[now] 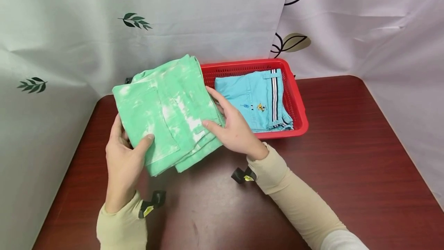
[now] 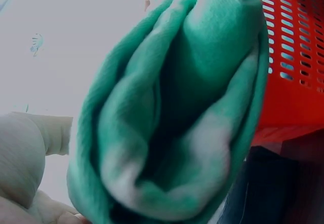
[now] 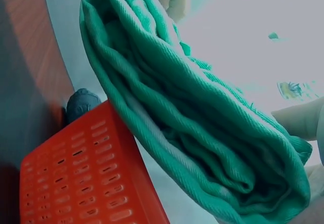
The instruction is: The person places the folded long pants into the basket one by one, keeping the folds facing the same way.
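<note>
A thick folded garment [image 1: 170,115], green with white tie-dye patches and a stitched seam, is held up over the left part of the red basket. My left hand [image 1: 126,157] grips its left side, thumb on top and fingers underneath. At the right edge my right hand [image 1: 234,126] pinches the folds between thumb and fingers. Both wrist views show the stacked layers of the green garment [image 2: 167,107] edge-on, near the basket wall [image 3: 86,168]. Folded light blue shorts [image 1: 249,99] with striped trim and a small embroidered figure lie in the basket's right half.
The red plastic basket [image 1: 301,107] has slotted sides and stands at the back of a dark red-brown table [image 1: 354,157]. White curtain cloth [image 1: 215,10] with leaf prints hangs behind. Something dark and rounded [image 3: 81,104] lies beyond the basket.
</note>
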`<state>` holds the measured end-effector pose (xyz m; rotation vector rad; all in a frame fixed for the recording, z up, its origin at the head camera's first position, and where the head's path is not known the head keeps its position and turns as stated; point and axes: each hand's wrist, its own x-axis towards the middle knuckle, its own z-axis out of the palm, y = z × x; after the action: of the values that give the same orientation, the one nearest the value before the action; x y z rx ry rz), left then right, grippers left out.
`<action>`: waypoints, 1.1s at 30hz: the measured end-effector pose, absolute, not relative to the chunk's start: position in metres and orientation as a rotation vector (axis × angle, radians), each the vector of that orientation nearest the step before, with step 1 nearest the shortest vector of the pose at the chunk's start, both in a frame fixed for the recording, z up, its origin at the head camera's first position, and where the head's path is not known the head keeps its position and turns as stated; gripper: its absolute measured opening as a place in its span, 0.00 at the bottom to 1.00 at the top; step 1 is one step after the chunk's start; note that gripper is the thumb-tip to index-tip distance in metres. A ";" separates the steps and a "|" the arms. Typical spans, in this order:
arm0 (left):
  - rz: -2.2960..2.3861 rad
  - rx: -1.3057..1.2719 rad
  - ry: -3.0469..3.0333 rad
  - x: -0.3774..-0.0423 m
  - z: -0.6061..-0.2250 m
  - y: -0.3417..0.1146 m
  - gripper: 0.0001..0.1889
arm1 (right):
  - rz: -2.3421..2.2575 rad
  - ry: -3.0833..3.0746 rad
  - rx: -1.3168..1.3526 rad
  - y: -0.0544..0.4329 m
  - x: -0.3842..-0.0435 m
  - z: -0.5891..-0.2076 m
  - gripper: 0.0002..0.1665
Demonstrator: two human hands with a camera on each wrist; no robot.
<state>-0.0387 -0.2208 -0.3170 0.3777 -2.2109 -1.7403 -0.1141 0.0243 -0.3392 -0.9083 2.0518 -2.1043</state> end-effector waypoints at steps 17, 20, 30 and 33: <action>-1.893 0.278 -2.119 -0.055 -0.319 -0.207 0.44 | -2.206 1.998 -0.828 0.039 -0.124 -0.336 0.45; -1.917 0.262 -2.101 -0.058 -0.320 -0.204 0.44 | -2.218 2.011 -0.838 0.042 -0.126 -0.337 0.44; -1.979 0.193 -2.048 -0.069 -0.322 -0.194 0.43 | -2.244 2.073 -0.833 0.053 -0.133 -0.335 0.43; -2.002 0.184 -2.026 -0.073 -0.323 -0.190 0.43 | -2.264 2.060 -0.826 0.056 -0.134 -0.335 0.43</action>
<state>-0.0734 -0.1897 -0.3226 0.1837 -2.0260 -2.0021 -0.1344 0.0559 -0.3346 -0.8258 2.0604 -2.2642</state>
